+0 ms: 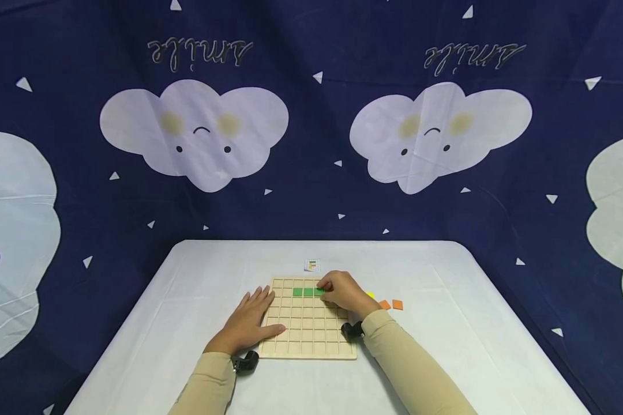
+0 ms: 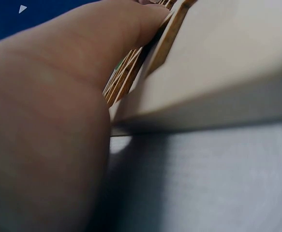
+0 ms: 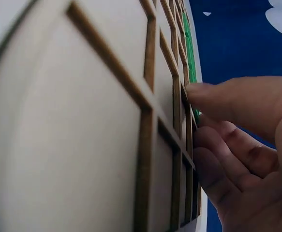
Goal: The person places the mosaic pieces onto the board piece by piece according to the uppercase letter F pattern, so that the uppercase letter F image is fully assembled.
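Observation:
A pale wooden grid board (image 1: pixel 307 347) lies on the table, its square cells marked off by thin raised ridges. Three green square tiles (image 1: pixel 303 292) form a row in one of its upper rows. My right hand (image 1: pixel 344 292) pinches the rightmost green tile between thumb and fingers, over the board's upper right part. In the right wrist view, the thumb (image 3: pixel 228 99) is right at the green row. My left hand (image 1: pixel 249 319) rests flat along the board's left edge, fingers spread and thumb lying over the cells. The left wrist view shows that thumb (image 2: pixel 126 24) over the board's rim.
Beyond the board lies a small card (image 1: pixel 312 265) printed with a coloured grid pattern. Two orange tiles (image 1: pixel 397 304) and a yellow tile (image 1: pixel 370 294) lie to the right, the yellow partly hidden by the right hand. A dark blue cloud-printed curtain (image 1: pixel 311 213) hangs behind the white table (image 1: pixel 213 259).

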Action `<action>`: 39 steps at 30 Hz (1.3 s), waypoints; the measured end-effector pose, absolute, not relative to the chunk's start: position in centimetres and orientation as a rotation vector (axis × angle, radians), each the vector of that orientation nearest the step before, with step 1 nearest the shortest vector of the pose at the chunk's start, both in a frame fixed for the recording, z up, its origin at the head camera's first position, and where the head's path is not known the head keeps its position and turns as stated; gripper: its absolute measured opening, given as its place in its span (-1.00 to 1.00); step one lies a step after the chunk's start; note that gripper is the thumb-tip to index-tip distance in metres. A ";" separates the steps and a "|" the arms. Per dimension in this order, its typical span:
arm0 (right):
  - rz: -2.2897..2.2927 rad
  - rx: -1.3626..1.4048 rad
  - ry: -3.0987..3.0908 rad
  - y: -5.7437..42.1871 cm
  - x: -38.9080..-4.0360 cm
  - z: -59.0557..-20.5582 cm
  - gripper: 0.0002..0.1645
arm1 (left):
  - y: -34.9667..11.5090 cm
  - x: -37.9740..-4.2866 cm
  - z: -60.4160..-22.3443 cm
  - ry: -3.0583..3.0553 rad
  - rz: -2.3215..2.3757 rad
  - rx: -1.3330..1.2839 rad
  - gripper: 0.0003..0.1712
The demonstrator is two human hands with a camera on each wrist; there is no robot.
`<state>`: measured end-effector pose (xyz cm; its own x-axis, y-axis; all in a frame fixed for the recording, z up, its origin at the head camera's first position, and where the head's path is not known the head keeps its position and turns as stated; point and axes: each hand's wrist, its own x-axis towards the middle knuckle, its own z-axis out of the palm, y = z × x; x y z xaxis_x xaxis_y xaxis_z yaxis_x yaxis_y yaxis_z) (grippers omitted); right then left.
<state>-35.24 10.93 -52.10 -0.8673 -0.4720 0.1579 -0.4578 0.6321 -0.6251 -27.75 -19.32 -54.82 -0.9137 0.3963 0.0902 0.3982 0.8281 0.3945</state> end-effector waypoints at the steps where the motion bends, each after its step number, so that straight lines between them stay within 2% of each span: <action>1: -1.078 -0.793 2.811 11.0 -35.2 -52.1 -0.69 | -19.3 -27.8 -54.8 -3.007 -0.643 -0.648 0.20; 9: -1.259 -0.747 2.761 12.2 -34.0 -52.3 -0.66 | -19.3 -27.8 -54.8 -3.007 -0.682 -0.636 0.21; 17: -1.408 -0.610 2.863 14.8 -33.3 -51.7 -0.74 | -19.4 -28.0 -55.1 -2.996 -0.673 -0.637 0.22; 27: -1.341 -0.427 2.968 20.7 -32.9 -51.3 -0.69 | -19.4 -27.8 -54.5 -3.004 -0.664 -0.647 0.20; 39: -1.179 -0.395 2.887 22.3 -32.4 -52.0 -0.63 | -19.3 -28.1 -54.9 -3.009 -0.673 -0.637 0.22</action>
<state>-32.38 22.31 -52.01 -0.9685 -0.2299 0.0961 -0.2315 0.6873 -0.6885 -28.06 -19.27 -54.92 -0.9182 0.3880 0.0801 0.3851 0.8268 0.4101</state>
